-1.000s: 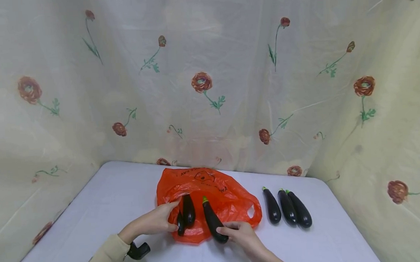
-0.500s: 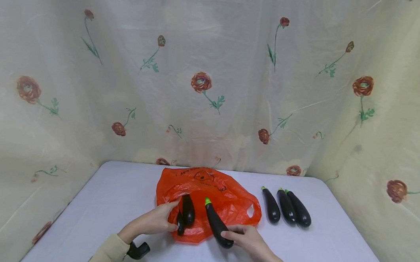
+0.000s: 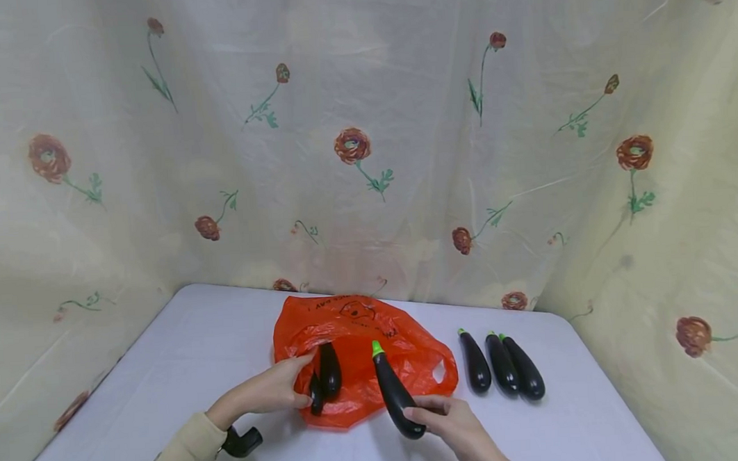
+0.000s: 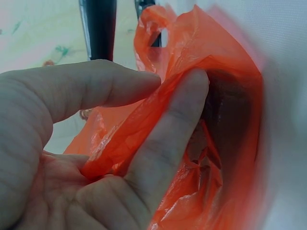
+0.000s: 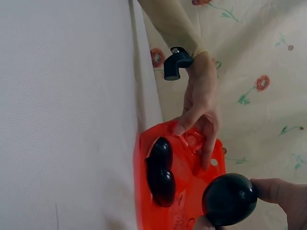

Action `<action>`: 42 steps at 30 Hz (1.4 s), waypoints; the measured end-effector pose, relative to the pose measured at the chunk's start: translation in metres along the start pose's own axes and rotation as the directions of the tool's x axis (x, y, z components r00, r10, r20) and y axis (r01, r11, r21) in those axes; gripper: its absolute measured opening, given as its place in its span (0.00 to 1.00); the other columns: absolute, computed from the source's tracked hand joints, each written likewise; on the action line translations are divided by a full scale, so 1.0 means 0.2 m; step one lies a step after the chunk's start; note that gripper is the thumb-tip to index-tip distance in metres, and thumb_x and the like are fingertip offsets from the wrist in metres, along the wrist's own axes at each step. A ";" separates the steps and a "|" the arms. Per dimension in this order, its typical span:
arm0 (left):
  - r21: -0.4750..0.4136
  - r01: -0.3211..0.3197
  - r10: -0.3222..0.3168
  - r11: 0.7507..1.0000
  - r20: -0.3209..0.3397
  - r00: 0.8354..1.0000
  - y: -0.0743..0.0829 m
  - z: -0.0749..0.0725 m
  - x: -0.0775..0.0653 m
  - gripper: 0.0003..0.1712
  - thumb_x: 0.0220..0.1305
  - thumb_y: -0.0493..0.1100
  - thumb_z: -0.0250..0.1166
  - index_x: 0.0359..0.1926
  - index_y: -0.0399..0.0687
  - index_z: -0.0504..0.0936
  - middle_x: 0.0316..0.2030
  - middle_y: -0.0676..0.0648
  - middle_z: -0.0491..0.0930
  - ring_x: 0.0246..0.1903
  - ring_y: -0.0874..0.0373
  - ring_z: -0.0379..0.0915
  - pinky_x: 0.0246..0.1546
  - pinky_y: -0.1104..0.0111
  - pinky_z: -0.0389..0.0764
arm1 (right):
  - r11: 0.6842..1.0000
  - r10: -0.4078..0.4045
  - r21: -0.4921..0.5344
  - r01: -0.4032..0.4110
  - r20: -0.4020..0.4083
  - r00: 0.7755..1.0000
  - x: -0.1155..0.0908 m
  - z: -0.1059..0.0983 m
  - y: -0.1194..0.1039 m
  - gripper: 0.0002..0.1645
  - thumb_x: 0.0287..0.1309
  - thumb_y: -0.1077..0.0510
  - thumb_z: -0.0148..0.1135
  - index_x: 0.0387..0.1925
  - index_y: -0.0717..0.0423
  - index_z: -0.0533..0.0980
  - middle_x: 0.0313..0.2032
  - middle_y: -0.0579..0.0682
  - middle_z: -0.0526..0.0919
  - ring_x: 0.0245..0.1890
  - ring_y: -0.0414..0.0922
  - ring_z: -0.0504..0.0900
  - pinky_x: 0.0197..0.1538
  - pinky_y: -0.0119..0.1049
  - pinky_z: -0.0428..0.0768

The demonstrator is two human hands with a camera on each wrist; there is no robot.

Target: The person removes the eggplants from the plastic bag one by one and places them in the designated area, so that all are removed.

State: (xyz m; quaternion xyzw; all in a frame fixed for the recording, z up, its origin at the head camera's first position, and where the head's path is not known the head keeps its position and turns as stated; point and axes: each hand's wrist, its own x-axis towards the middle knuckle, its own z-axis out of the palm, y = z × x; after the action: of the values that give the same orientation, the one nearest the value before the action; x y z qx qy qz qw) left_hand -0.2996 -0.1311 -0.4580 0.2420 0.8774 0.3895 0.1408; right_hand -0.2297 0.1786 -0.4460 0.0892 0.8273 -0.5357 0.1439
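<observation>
An orange-red plastic bag (image 3: pixel 355 322) lies on the table, its mouth facing me. My left hand (image 3: pixel 283 387) holds the left edge of that mouth; in the left wrist view the bag's thin film (image 4: pixel 129 134) runs between thumb and finger. Inside the bag rest two dark eggplants (image 3: pixel 330 373), their round ends (image 5: pixel 160 184) toward the opening. My right hand (image 3: pixel 451 421) grips another eggplant (image 3: pixel 395 391) near its thick end, with the green stem tip pointing away, over the bag's front edge. The right wrist view has this eggplant's round end (image 5: pixel 229 199) between thumb and fingers.
On the table to the right of the bag lie three more eggplants (image 3: pixel 503 364), roughly side by side. The white tabletop (image 3: pixel 212 343) meets a flower-patterned curtain (image 3: pixel 404 187) at the back and both sides. A black wrist device (image 3: pixel 242 442) hangs under my left wrist.
My right hand has moved right with its eggplant, whose stem end has shifted from the bag's mouth toward the right. The left hand stays at the bag's edge.
</observation>
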 end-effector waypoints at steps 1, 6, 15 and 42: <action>-0.001 -0.003 0.003 1.000 0.000 1.000 0.00 0.00 0.00 0.49 0.53 0.37 0.70 0.72 0.32 0.55 0.68 0.36 0.64 0.60 0.47 0.65 0.62 0.42 0.68 | 1.000 -0.005 0.000 0.005 -0.002 1.000 -0.01 -0.01 0.00 0.35 0.52 0.43 0.68 0.53 0.65 0.77 0.40 0.53 0.85 0.38 0.46 0.78 0.54 0.53 0.76; 0.002 -0.008 0.008 1.000 -0.001 1.000 0.00 0.00 0.00 0.48 0.53 0.37 0.70 0.72 0.33 0.56 0.67 0.36 0.66 0.59 0.47 0.66 0.61 0.42 0.68 | 1.000 -0.017 0.014 0.017 -0.006 1.000 -0.05 -0.04 0.00 0.34 0.53 0.43 0.68 0.53 0.65 0.77 0.40 0.52 0.85 0.39 0.46 0.78 0.53 0.52 0.76; 0.009 -0.037 0.037 0.999 0.008 0.999 0.00 -0.01 0.00 0.47 0.53 0.37 0.69 0.71 0.34 0.57 0.66 0.37 0.67 0.58 0.48 0.67 0.61 0.41 0.68 | 0.999 0.039 0.041 -0.036 -0.070 0.997 -0.09 -0.15 0.04 0.39 0.49 0.38 0.70 0.55 0.62 0.77 0.41 0.53 0.85 0.40 0.46 0.78 0.51 0.53 0.74; 0.005 -0.022 0.022 1.000 -0.007 1.000 0.00 0.00 0.00 0.46 0.52 0.37 0.69 0.70 0.30 0.58 0.65 0.36 0.69 0.55 0.49 0.68 0.61 0.42 0.69 | 0.987 0.093 0.143 -0.068 -0.173 0.981 -0.12 -0.40 0.24 0.50 0.53 0.36 0.65 0.61 0.74 0.67 0.56 0.69 0.75 0.48 0.51 0.81 0.61 0.54 0.73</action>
State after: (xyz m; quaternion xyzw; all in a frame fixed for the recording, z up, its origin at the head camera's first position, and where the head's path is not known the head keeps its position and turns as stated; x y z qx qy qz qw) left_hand -0.2996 -0.1323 -0.4577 0.2507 0.8762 0.3897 0.1329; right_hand -0.2032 0.2709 -0.4495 0.1801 0.7939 -0.5746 0.0843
